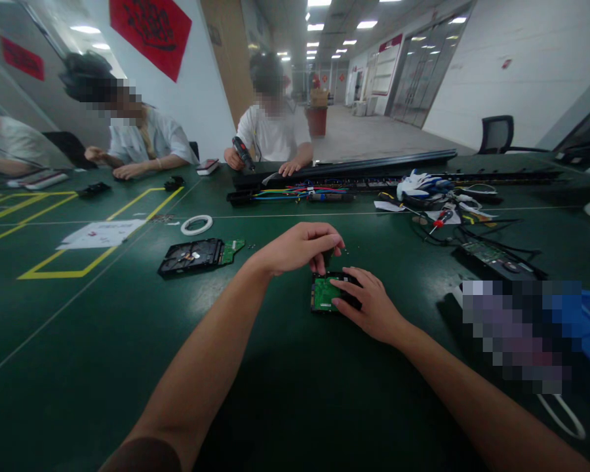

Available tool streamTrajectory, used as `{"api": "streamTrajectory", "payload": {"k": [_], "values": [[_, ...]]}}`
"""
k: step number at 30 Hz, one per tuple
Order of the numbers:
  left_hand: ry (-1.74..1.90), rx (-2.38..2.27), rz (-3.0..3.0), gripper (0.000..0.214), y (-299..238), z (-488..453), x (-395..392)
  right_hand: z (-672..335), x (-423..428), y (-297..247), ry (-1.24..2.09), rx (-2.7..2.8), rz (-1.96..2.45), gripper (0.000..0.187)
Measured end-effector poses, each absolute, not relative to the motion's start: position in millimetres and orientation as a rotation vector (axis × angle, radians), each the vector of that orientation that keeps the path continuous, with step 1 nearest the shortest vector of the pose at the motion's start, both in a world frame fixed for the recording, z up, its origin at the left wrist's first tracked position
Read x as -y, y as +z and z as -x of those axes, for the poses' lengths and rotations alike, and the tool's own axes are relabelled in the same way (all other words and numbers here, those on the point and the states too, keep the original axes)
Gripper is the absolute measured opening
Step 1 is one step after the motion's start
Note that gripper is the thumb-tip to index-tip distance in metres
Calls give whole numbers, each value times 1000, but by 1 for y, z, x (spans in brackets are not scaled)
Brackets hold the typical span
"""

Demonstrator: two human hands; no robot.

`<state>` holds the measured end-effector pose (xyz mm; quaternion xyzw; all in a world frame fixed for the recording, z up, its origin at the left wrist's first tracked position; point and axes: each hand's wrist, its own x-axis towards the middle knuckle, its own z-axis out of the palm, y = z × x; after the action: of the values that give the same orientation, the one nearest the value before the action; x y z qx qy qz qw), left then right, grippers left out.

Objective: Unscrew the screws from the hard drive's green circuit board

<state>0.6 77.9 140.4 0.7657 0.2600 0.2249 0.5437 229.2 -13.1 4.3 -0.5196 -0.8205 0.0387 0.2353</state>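
Observation:
A hard drive (323, 296) lies on the green table in front of me, its green circuit board facing up. My right hand (368, 305) holds the drive's right part, thumb and fingers spread over the board and covering much of it. Just above the drive's far edge is my left hand (302, 248), bent at the wrist with curled fingers. Something small and dark shows between those fingertips, too hidden to name. A few tiny screws (347, 252) lie beyond the hands.
Left stands an opened black drive case (191, 256) with a green board (233, 250), near a white tape roll (196, 225) and paper (101, 234). Cables, gloves (417, 185) and a screwdriver (441, 221) lie right. Across the table, a person holds a power drill (243, 153).

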Motion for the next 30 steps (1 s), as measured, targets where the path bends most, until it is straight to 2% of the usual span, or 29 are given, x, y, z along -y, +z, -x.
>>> {"api": "streamTrajectory", "payload": {"k": [5, 8, 30], "values": [[540, -626, -1697, 34, 137, -1, -81, -230, 13, 4, 114, 2251, 1430, 43], [540, -619, -1670, 31, 136, 0, -82, -230, 13, 3, 114, 2259, 1441, 44], [555, -709, -1914, 33, 137, 0, -82, -230, 14, 5, 120, 2261, 1444, 45]]}}
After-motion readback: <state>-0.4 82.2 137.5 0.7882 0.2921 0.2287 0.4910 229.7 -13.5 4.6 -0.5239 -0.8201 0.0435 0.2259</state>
